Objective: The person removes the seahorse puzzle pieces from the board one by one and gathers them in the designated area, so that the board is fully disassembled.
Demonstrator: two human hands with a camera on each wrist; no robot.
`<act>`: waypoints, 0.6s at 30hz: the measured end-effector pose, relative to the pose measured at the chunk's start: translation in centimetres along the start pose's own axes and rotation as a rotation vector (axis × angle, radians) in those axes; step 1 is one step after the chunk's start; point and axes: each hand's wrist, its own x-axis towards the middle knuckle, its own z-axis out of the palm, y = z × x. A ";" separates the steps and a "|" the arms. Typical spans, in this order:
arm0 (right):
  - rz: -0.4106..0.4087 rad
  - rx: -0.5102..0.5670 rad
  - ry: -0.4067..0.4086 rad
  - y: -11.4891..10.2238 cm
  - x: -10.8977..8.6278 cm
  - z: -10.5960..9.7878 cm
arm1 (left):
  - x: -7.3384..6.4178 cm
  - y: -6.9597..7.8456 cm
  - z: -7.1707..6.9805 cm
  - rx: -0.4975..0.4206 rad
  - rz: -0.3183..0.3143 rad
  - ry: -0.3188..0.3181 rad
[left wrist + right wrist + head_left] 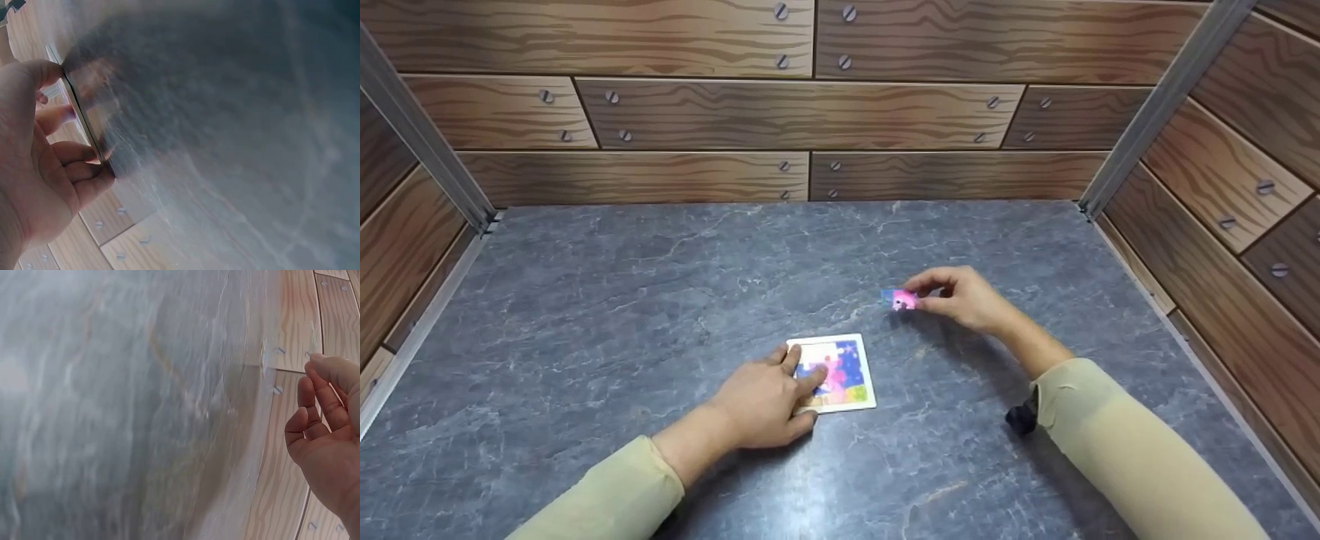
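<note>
Right hand has fingers pinched on the piece, over the counter, beyond and right of the puzzle; a slack pinch could drop it. Left hand rests on the puzzle, fingers apart; a sideways push might skid it.

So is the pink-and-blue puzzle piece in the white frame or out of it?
Out. The right hand pinches the puzzle piece, and the head view shows it apart from the white frame, with tabletop between them.
</note>
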 end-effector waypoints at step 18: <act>0.094 -0.017 0.043 2.2 0.3 -1.3 | 0.0 -0.1 0.0 0.001 0.004 -0.006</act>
